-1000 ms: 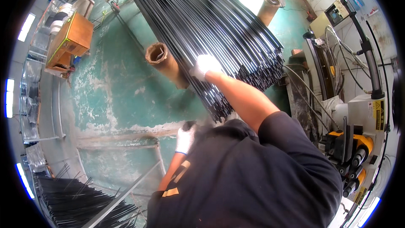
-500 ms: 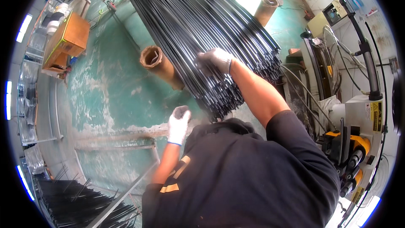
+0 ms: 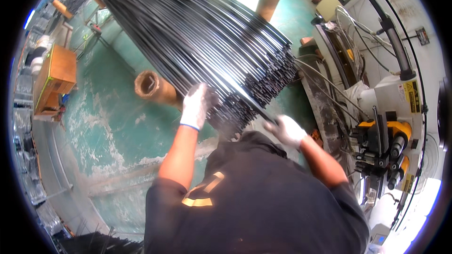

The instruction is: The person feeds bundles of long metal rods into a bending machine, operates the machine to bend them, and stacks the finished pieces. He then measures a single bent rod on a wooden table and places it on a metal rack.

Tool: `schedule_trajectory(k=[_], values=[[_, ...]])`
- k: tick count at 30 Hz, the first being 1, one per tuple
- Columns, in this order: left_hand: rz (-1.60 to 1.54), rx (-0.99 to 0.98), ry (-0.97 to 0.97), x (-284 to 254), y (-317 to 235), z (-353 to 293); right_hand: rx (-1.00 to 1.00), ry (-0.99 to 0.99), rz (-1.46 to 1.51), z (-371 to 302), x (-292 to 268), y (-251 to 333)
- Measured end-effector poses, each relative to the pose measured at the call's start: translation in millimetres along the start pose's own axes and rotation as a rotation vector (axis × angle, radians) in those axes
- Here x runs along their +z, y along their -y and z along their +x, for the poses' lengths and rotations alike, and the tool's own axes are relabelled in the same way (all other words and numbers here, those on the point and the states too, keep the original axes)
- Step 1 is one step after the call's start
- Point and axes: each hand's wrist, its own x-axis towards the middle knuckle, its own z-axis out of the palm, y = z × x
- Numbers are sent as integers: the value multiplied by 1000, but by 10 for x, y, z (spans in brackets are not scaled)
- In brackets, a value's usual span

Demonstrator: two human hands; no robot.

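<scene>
A large bundle of long black rods [image 3: 188, 33] slopes from the far left down to its near ends in front of me. One black rod [image 3: 254, 105] sticks out past the other ends. My right hand [image 3: 288, 130], in a white glove with grey fingertips, is closed on its near end. At the bundle's near left edge, my left hand [image 3: 194, 107] touches the rods in a matching glove. Its fingertips blur against the dark rods, so their grip is unclear.
Brown cardboard-like tubes flank the bundle, one on the left [image 3: 153, 86] and one on the far right [image 3: 268, 2]. A machine with yellow-and-black parts [image 3: 386, 146] stands at my right, with hoses beside it. A wooden cabinet [image 3: 59, 77] is at the left.
My right hand has come off the top of the bundle toward me and right, now with a rod's end in it. My left hand has risen to the bundle's left edge. The view has shifted.
</scene>
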Motion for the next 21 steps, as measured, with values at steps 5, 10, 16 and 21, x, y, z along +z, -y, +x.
schedule_trajectory(k=[5, 10, 16, 21], values=[[-126, -146, 59, 157, -153, 677, 403, -193, -196, -1965, 599, -1287], [-232, -87, 231, 210, -23, 797, 749, -412, -208, -3074, 1294, -2372], [-140, -220, 384, 1000, 172, 101, 496, -879, -346, -2304, 1318, -2219], [-55, -41, 696, 1768, -10, -258, 717, -1001, -291, -3248, 1443, -3341]])
